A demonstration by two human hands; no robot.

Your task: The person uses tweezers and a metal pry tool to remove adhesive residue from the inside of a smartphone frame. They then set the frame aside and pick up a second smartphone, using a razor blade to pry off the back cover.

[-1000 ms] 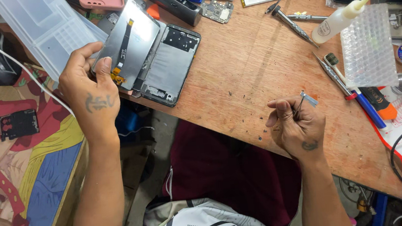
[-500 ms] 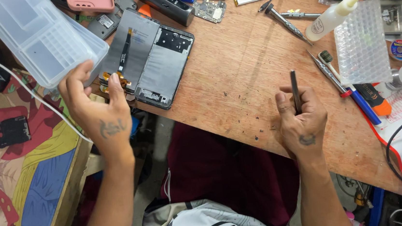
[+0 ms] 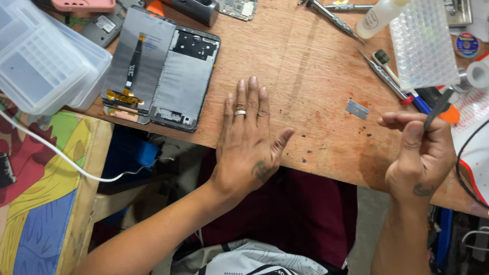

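My left hand (image 3: 248,137) lies flat, palm down, fingers spread, on the wooden workbench (image 3: 302,50) near its front edge; it holds nothing. My right hand (image 3: 420,148) is raised at the right and pinches a thin dark tool (image 3: 438,109) between thumb and fingers. A small grey blade-like piece (image 3: 357,109) lies on the wood between the hands. An opened phone, its display panel (image 3: 132,62) with a flex cable beside the back frame (image 3: 186,77), rests at the bench's left end.
A clear plastic organiser box (image 3: 19,54) overhangs the left corner. A white squeeze bottle (image 3: 383,7), a clear dimpled tray (image 3: 423,39), screwdrivers (image 3: 334,17) and a small circuit board (image 3: 238,3) lie at the back. A white cable (image 3: 51,154) crosses a colourful surface at left.
My left hand let go of the opened phone and moved right, now flat on the bench. My right hand moved right with the dark tool. The small grey piece now lies on the wood.
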